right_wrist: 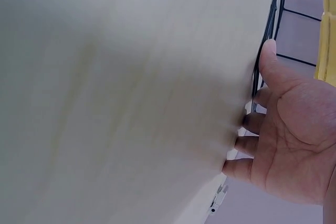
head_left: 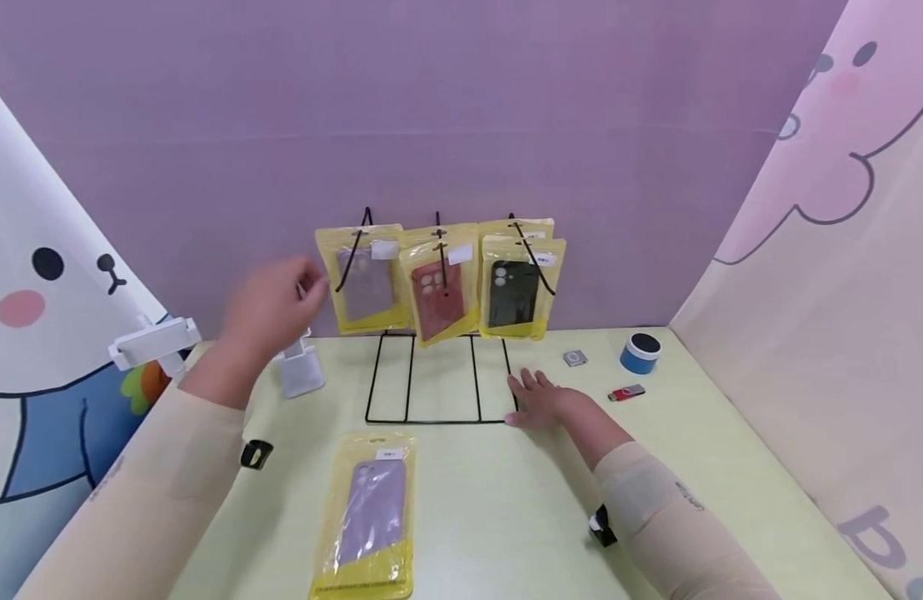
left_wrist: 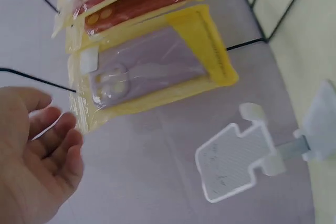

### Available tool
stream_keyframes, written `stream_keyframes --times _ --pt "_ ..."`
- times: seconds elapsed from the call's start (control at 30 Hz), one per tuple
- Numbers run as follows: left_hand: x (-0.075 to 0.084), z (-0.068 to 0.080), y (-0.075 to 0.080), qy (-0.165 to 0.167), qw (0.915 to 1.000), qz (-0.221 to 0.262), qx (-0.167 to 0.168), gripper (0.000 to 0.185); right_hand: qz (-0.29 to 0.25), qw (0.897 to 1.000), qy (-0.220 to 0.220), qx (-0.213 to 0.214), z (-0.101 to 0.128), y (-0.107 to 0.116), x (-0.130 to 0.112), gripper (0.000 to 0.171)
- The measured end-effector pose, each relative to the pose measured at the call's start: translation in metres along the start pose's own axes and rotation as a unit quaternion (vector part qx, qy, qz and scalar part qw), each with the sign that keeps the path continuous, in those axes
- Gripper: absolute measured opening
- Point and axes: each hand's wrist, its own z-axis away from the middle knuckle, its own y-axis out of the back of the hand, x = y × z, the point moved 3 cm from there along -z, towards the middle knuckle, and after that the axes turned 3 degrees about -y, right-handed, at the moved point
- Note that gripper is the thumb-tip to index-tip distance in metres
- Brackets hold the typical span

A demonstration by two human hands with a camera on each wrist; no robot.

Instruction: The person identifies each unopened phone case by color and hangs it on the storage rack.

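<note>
My left hand (head_left: 276, 304) is raised beside the hanging pack with a lilac phone case (head_left: 367, 283), its fingers loosely bent. In the left wrist view nothing sits between those fingers, and the pack (left_wrist: 152, 66) hangs on a black hook just past them. My right hand (head_left: 538, 400) rests at the right front corner of the black wire rack (head_left: 439, 422), fingers spread. The right wrist view shows its thumb (right_wrist: 269, 51) against the wire. Packs with a red case (head_left: 437, 300) and a black case (head_left: 514, 293) hang on the other hooks, further packs behind them.
Another lilac case pack (head_left: 371, 508) lies on the table in front of the rack. A white folding stand (head_left: 300, 371) is at left. To the right are a small grey square (head_left: 575, 357), a red USB stick (head_left: 626, 392) and a blue round tub (head_left: 640, 358). A purple wall stands behind.
</note>
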Motion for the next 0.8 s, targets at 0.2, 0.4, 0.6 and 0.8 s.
stream_keyframes --times 0.2,0.4,0.6,0.8 --pt "-0.001 0.034 -0.042 -0.121 0.9747 -0.019 -0.187 0.014 -0.006 1.000 0.004 -0.002 0.000 -0.002 0.002 0.083" --pt "-0.003 0.068 -0.082 -0.149 0.9510 0.011 -0.271 0.015 0.000 1.000 -0.002 -0.001 0.001 -0.003 0.004 0.083" --pt "-0.010 0.090 -0.105 -0.090 0.9317 0.021 -0.351 0.055 0.001 1.000 0.000 0.000 0.000 -0.003 0.003 0.084" --pt "-0.016 0.099 -0.118 -0.071 0.9215 0.015 -0.381 0.062 0.007 1.000 0.003 0.000 -0.001 -0.001 0.002 0.084"
